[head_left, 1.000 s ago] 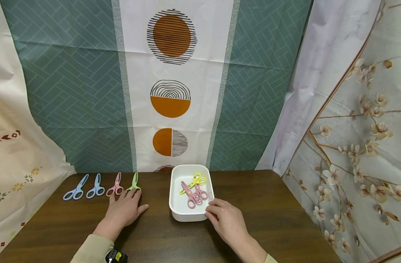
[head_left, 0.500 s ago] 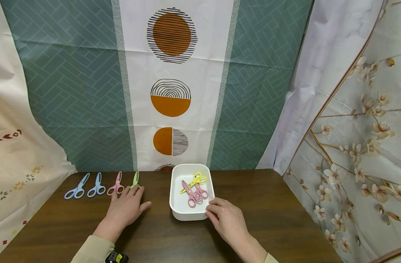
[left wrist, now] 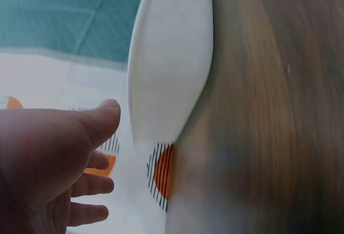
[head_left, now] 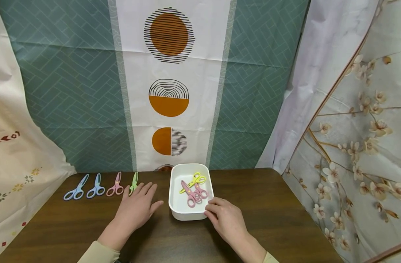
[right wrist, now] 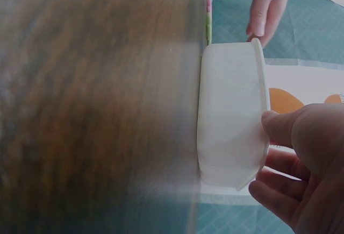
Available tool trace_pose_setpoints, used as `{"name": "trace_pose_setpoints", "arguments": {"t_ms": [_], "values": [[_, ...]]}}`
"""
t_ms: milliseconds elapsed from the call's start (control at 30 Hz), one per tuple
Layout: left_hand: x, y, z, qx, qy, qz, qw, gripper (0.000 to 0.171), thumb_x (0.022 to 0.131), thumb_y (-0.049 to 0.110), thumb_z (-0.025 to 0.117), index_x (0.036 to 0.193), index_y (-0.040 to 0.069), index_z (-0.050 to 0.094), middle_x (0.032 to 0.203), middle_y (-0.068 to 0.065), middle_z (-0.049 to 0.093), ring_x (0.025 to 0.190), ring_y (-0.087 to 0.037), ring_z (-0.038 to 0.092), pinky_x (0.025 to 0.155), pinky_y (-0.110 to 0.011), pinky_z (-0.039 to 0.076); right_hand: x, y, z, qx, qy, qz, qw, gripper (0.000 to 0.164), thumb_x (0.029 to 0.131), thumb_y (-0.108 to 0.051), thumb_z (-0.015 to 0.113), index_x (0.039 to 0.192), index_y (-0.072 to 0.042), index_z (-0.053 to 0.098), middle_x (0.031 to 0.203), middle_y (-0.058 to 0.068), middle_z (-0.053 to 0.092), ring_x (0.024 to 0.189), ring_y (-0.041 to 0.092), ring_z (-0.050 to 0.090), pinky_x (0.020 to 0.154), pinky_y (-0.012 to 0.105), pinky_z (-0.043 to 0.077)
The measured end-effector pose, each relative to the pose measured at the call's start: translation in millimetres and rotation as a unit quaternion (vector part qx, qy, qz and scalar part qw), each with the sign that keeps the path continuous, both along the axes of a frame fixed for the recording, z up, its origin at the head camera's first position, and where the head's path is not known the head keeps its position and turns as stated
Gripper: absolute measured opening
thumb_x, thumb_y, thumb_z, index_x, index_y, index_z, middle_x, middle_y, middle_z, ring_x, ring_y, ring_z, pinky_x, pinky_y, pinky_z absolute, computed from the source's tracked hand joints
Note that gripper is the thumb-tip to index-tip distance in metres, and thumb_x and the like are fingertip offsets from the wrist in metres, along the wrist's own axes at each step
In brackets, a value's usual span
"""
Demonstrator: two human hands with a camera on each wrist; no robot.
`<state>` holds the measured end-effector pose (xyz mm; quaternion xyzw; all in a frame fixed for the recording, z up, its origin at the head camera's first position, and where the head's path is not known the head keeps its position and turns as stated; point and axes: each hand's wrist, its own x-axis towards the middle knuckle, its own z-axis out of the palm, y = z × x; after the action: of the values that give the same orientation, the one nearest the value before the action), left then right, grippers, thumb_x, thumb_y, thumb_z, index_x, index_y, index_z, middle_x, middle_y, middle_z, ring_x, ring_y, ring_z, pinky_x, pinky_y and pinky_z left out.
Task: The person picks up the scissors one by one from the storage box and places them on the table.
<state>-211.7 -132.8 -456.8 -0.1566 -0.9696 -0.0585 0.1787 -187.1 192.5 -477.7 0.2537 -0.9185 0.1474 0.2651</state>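
My left hand [head_left: 136, 208] is over the table left of a white plastic box [head_left: 191, 216], fingers extended and thumb spread, holding nothing. Just beyond its fingertips lies a pair of green scissors [head_left: 135, 181], partly covered by the hand. My right hand [head_left: 227, 221] grips the box's near right corner; in the right wrist view the thumb [right wrist: 277, 126] is at the rim and the fingers are bent along the wall. Inside the box, yellow scissors [head_left: 199, 179] and two pairs of pink scissors [head_left: 187, 188] lie crossed over each other.
Left of the green scissors, pink scissors [head_left: 115, 186], blue scissors [head_left: 96, 188] and larger blue scissors [head_left: 76, 190] lie in a row along the back of the dark wooden table [head_left: 269, 219]. Patterned cloth [head_left: 253, 109] hangs behind the table.
My left hand has moved right, away from the row of scissors, uncovering more of the green pair. The right hand stays at the box's corner, and the box has not moved.
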Motion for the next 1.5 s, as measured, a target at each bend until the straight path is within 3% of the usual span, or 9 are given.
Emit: {"name": "trace_pose_setpoints", "arguments": {"t_ms": [400, 733, 1133, 1500], "values": [[11.4, 45.5, 14.5, -0.006, 0.026, -0.090, 0.9956, 0.060, 0.105, 0.044, 0.076, 0.151, 0.006, 0.066, 0.153, -0.015, 0.065, 0.145, -0.041, 0.057, 0.119, -0.074, 0.033, -2.5, 1.8, 0.5, 0.001, 0.003, 0.002, 1.000, 0.008, 0.095, -0.027, 0.089, 0.098, -0.021, 0.085, 0.112, -0.005, 0.077, 0.103, 0.016, 0.073, 0.084, 0.040, 0.063], [8.4, 67.7, 15.0, 0.001, 0.014, -0.133, 0.9911, 0.058, 0.107, 0.044, 0.072, 0.152, 0.008, 0.065, 0.154, -0.013, 0.064, 0.144, -0.041, 0.059, 0.121, -0.073, 0.032, -5.1, 1.1, 1.4, 0.005, 0.007, 0.010, 1.000, 0.007, 0.096, -0.026, 0.088, 0.099, -0.020, 0.086, 0.113, -0.002, 0.078, 0.104, 0.018, 0.074, 0.085, 0.041, 0.063], [-16.9, 79.0, 9.3, -0.019, 0.025, -0.176, 0.9839, 0.053, 0.108, 0.041, 0.071, 0.149, 0.007, 0.068, 0.149, -0.015, 0.068, 0.142, -0.038, 0.061, 0.120, -0.069, 0.037, -4.9, 1.5, 2.5, 0.007, 0.006, 0.004, 1.000, 0.007, 0.097, -0.026, 0.088, 0.100, -0.020, 0.086, 0.113, -0.003, 0.077, 0.104, 0.018, 0.074, 0.086, 0.040, 0.063], [-38.3, 89.2, 7.4, -0.030, -0.075, -0.171, 0.9819, 0.059, 0.105, 0.036, 0.076, 0.155, 0.009, 0.062, 0.155, -0.013, 0.064, 0.148, -0.038, 0.054, 0.125, -0.069, 0.031, -3.6, 2.0, 0.4, 0.009, -0.003, 0.004, 1.000, 0.006, 0.096, -0.025, 0.088, 0.097, -0.021, 0.084, 0.113, -0.005, 0.077, 0.104, 0.017, 0.073, 0.085, 0.039, 0.063]]}}
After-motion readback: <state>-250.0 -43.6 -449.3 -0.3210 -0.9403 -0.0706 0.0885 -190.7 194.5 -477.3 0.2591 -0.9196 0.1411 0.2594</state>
